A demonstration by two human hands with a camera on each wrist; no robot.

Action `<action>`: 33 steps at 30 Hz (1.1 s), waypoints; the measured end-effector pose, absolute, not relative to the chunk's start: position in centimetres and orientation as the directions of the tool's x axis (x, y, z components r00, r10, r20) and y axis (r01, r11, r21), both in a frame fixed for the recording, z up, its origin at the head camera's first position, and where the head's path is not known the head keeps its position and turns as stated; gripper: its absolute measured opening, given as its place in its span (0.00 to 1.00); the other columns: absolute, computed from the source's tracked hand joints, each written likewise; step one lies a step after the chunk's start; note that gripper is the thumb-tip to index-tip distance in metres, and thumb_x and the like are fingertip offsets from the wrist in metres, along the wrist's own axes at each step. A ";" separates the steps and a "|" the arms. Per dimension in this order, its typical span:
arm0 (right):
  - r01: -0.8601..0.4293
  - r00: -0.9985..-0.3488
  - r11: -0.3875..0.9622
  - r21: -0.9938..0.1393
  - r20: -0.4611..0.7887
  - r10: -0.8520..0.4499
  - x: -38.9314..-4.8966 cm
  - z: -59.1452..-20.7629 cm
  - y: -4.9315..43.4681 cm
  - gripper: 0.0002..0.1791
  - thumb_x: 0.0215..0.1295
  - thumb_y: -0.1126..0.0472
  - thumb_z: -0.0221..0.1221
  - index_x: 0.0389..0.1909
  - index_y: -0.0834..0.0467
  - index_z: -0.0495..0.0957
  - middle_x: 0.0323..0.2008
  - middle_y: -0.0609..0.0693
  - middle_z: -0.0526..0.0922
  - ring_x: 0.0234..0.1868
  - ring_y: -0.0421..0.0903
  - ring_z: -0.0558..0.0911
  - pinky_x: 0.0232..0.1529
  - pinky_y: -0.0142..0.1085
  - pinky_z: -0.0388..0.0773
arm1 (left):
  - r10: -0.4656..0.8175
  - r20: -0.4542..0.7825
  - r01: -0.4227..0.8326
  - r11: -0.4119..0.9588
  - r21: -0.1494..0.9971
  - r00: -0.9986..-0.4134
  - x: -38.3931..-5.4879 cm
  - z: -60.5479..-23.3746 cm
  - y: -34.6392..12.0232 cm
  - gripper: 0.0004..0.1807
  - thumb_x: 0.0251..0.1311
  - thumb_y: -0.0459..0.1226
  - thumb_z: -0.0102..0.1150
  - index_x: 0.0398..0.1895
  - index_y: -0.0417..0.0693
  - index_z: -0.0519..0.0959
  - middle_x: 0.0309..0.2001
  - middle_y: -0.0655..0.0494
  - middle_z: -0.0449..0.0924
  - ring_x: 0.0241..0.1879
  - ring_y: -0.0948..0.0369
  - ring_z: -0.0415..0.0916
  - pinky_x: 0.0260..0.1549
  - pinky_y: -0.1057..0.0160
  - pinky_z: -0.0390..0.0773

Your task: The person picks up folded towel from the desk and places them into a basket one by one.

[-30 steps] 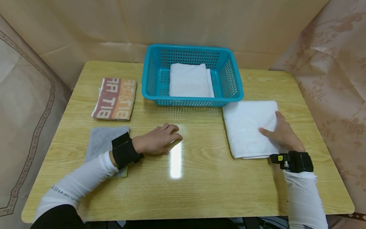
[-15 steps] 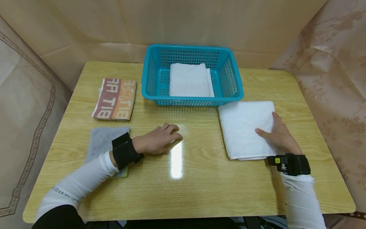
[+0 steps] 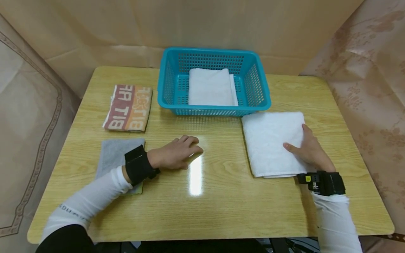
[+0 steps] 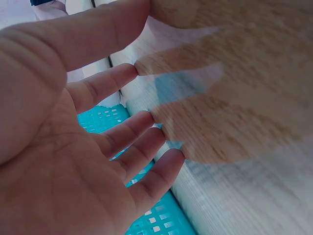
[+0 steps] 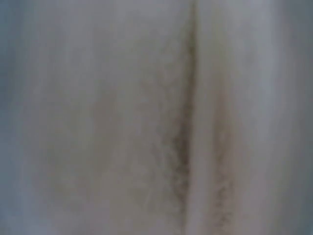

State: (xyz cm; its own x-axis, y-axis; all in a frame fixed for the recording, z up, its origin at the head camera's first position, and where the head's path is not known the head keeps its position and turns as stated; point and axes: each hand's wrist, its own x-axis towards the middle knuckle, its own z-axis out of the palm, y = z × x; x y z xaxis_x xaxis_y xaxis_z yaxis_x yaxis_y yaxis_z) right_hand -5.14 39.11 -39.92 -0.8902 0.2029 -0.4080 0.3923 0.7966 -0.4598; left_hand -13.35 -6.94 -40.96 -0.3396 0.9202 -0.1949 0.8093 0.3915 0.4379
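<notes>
A folded white towel (image 3: 273,144) lies at the right of the table, its far left corner close to the basket. My right hand (image 3: 311,149) grips its right edge, thumb on top and the other fingers mostly hidden at the side. In the right wrist view, blurred white cloth (image 5: 122,122) fills the picture. My left hand (image 3: 175,153) rests mid-table with loosely bent fingers and holds nothing. Its fingertips (image 4: 173,155) touch the glossy tabletop in the left wrist view. Another folded white towel (image 3: 210,88) lies inside the blue plastic basket (image 3: 215,111).
A folded maroon and orange lettered towel (image 3: 128,109) lies on the left of the wooden table (image 3: 221,207). Nearer me, a folded grey cloth (image 3: 120,151) is partly covered by my left forearm. Draped sheets (image 3: 202,24) stand behind and beside the table.
My right hand and the folded white towel have shifted slightly left, mostly in the first half second. My left hand has stayed in place.
</notes>
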 end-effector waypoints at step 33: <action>0.371 -0.897 0.809 -0.455 -0.401 0.186 -3.8 -39.7 37.9 0.65 0.66 0.36 0.59 0.75 0.67 0.22 0.73 0.77 0.31 0.73 0.75 0.38 0.68 0.68 0.41 | 0.922 -0.190 0.816 0.388 0.427 -0.339 -13.3 -40.7 -7.0 0.34 0.59 0.37 0.71 0.67 0.46 0.68 0.69 0.37 0.58 0.67 0.41 0.58 0.53 0.40 0.70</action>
